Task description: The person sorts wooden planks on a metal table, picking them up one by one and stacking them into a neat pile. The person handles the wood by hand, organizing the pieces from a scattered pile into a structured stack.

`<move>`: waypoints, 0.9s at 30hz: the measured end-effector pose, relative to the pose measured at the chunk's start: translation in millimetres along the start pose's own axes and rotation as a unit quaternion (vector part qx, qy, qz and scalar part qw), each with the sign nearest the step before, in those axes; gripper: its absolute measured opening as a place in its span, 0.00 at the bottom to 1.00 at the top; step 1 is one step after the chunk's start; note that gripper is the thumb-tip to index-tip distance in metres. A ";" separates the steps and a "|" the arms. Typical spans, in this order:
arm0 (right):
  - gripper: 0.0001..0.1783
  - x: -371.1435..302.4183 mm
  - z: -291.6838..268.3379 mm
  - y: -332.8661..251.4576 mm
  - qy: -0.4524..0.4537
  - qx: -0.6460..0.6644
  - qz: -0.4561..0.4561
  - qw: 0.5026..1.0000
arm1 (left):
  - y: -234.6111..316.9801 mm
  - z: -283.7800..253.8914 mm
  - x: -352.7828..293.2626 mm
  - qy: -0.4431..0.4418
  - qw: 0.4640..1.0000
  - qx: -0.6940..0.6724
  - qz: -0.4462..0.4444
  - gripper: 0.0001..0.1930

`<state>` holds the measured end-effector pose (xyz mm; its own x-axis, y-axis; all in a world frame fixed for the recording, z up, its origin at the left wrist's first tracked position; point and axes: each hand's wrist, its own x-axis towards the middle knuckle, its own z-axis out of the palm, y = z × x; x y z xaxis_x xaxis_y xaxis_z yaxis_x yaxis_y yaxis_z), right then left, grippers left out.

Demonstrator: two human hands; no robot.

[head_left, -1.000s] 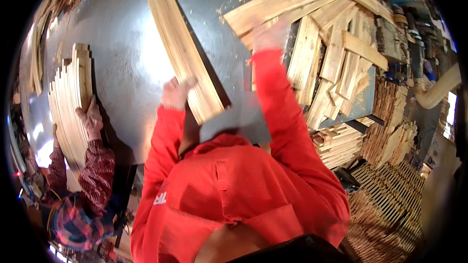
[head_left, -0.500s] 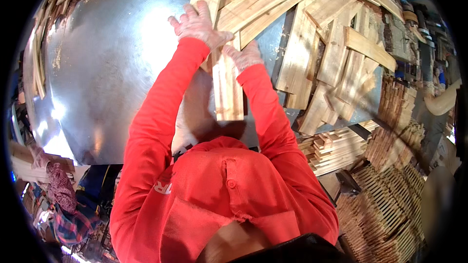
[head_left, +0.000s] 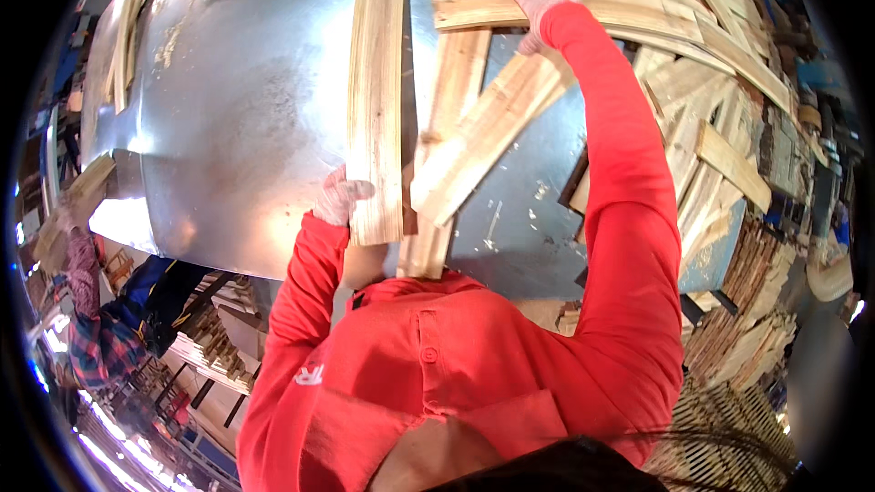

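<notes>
Metal tbl [head_left: 219, 155] below; gripping near end of long board [head_left: 375, 96] w/ L hand [head_left: 341, 198], bulk straight ahead of grip. Resting spread R hand [head_left: 543, 2] on crosswise board [head_left: 478, 7], fwd-right of L grip, can't tell if clamped; slanted board [head_left: 488, 138] btwn hands.

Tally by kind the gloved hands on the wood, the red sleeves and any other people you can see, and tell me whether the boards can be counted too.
Gloved hands, left hand and right hand: 2
Red sleeves: 2
Other person: 1
Total: 5
Boards: left out; too many overlap.
</notes>
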<state>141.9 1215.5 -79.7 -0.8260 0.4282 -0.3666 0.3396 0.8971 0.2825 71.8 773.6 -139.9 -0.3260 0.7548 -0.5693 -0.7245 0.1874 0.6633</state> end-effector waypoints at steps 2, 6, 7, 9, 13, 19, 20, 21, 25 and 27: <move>0.53 23.4 19.9 -3.3 -0.018 0.048 -0.019 0.998 | 5.1 -22.7 -8.7 0.045 0.996 0.072 0.033 0.24; 0.30 6.9 -12.2 -62.6 -0.167 0.025 -0.217 0.961 | 31.9 -87.0 -14.8 0.142 0.931 0.334 0.038 0.23; 0.12 -21.3 -40.7 -96.7 -0.149 -0.032 -0.258 0.954 | 28.7 -84.8 -8.8 0.130 0.945 0.295 0.045 0.23; 0.02 -56.5 -51.5 -148.8 -0.031 -0.106 -0.352 0.929 | 39.6 -64.4 6.2 0.088 0.969 0.224 0.064 0.24; 0.30 -32.6 -6.3 -217.5 0.327 0.144 -0.295 0.886 | 4.3 -34.3 35.5 0.034 0.984 0.142 0.106 0.29; 0.49 14.3 7.7 -67.8 0.106 0.030 0.038 0.993 | 3.3 -25.2 40.4 0.105 0.978 0.171 -0.056 0.28; 0.52 24.4 35.6 -35.6 0.091 -0.002 0.076 0.993 | 0.3 -36.1 42.9 0.082 0.965 0.244 -0.045 0.28; 0.55 32.6 58.3 -10.5 0.100 -0.027 0.074 0.992 | 1.2 -45.3 42.1 0.065 0.976 0.205 -0.027 0.28; 0.30 48.4 70.9 -3.8 0.049 0.004 -0.063 0.997 | 14.6 -63.2 33.6 0.032 0.990 0.136 0.022 0.27; 0.22 19.6 2.5 -47.7 -0.076 0.088 -0.143 0.983 | 9.6 -95.5 39.5 0.044 0.979 0.196 0.021 0.29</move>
<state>110.6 1181.4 -102.6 -0.8268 0.1560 -0.5404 0.1874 0.9823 -0.0030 -6.0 745.1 -202.4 -0.4151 0.7128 -0.5653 -0.4263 0.3965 0.8131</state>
